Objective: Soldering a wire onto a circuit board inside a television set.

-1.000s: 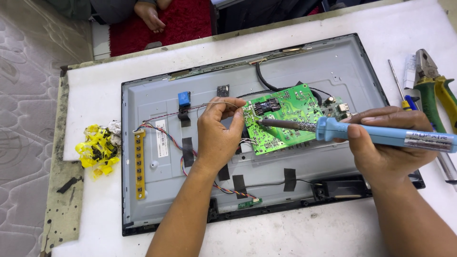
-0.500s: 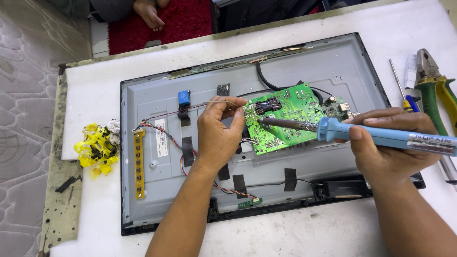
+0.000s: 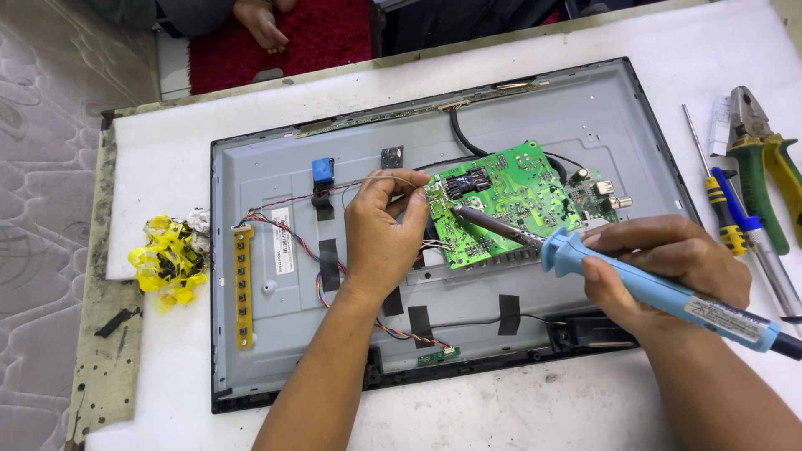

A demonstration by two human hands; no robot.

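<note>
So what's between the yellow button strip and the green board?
In the head view, the left hand pinching solder wire, plus black tape over coloured wires on the grey panel, between strip and board.

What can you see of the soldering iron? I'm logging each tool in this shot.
The soldering iron has a light blue plastic-looking handle with a label near its rear end and a dark cord end leaving the frame. Its dark metal shaft slants up and left, with the tip resting on the green circuit board. The right hand grips the handle; the left hand pinches a thin wire beside the board.
</note>
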